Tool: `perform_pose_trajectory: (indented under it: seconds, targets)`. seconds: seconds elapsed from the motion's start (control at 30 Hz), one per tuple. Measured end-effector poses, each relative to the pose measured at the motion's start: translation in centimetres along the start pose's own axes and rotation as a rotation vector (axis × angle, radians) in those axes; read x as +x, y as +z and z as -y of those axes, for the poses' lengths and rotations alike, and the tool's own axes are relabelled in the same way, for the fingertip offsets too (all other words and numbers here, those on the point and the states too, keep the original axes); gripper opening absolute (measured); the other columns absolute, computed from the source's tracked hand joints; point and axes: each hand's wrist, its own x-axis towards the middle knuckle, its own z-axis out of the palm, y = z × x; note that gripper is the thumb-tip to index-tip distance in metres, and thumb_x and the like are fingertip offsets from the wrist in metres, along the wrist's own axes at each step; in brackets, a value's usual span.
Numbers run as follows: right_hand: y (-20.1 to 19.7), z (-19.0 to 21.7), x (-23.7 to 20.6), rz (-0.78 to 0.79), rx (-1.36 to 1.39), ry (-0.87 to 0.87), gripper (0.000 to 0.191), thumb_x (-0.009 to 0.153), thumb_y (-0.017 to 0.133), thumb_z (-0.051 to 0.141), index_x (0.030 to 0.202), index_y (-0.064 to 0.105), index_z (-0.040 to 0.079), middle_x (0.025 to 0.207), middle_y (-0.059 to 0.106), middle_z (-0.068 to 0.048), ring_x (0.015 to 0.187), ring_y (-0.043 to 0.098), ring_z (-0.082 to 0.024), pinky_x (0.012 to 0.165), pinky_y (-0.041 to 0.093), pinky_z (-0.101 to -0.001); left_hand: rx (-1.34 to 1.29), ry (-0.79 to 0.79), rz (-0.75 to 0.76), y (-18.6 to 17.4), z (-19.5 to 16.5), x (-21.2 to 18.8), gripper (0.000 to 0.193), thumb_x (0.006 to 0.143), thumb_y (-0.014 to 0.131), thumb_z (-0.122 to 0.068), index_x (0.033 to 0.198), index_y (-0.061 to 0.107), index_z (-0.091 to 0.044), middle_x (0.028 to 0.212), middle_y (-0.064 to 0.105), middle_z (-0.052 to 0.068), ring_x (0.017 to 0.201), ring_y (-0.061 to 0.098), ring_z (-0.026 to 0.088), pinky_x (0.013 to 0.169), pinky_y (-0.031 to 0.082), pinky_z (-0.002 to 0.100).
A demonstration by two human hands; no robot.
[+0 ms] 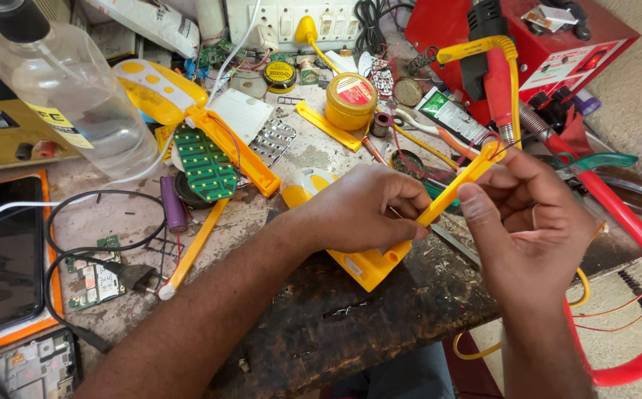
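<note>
Two bare hands hold one long yellow plastic strip (458, 185) in the air above the worn workbench (321, 325): the left hand (362, 210) is curled tight around its lower end, just over a yellow plastic casing (365, 264), and the right hand (531, 222) pinches its upper part with thumb and fingers. The strip slants, with its long line running from low on the left, near the person, up to the right and away, toward the red machine (550, 52). It looks like the strip is being fitted or pulled at the casing, so the next move likely needs a steady grip and a gentle push along that slanted line.
</note>
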Motion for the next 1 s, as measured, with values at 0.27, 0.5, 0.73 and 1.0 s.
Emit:
perform_pose_trajectory:
  seconds: [0.27, 0.5, 0.73, 1.0]
  targets:
    - [0.3, 2.0, 2.5, 0.003, -0.245, -0.184, 0.036, 0.096, 0.079, -0.007, 0.126, 0.061, -0.006, 0.126, 0.067, -0.016, 0.112, 0.064, -0.015, 0.088, 0.053, -0.0236, 0.107, 0.082, -0.037, 0.0, 0.2, 0.0, 0.022, 0.082, 0.078, -0.012, 0.1, 0.073, -0.001, 0.092, 0.08, 0.005, 0.083, 0.075, 0.005, 0.08, 0.063, 0.025]
    - [0.2, 2.9, 3.4, -0.024, -0.05, -0.037, 0.006, 0.101, 0.065, -0.002, 0.107, 0.066, -0.003, 0.114, 0.073, -0.013, 0.087, 0.07, -0.011, 0.08, 0.062, -0.0247, 0.106, 0.047, -0.033, 0.0, -0.5, -0.3, 0.015, 0.083, 0.076, -0.012, 0.095, 0.072, -0.003, 0.083, 0.08, 0.006, 0.073, 0.074, 0.007, 0.072, 0.063, 0.026]
    - [0.4, 3.2, 3.2, 0.03, -0.359, -0.28, 0.007, 0.105, 0.068, -0.009, 0.112, 0.069, -0.009, 0.118, 0.071, -0.02, 0.102, 0.07, -0.017, 0.089, 0.059, -0.0272, 0.221, 0.067, -0.042, -0.1, -0.9, -0.4, 0.015, 0.082, 0.074, -0.013, 0.095, 0.072, -0.004, 0.079, 0.08, 0.005, 0.068, 0.077, 0.01, 0.065, 0.061, 0.027]
    - [1.0, 2.7, 2.9, -0.01, -0.161, -0.142, 0.027, 0.099, 0.065, -0.005, 0.125, 0.061, -0.004, 0.113, 0.071, -0.011, 0.112, 0.07, -0.014, 0.093, 0.06, -0.0265, 0.177, 0.099, -0.077, 0.1, -0.8, -0.4, 0.018, 0.082, 0.077, -0.016, 0.097, 0.074, -0.007, 0.085, 0.08, 0.006, 0.08, 0.078, 0.009, 0.075, 0.062, 0.026]
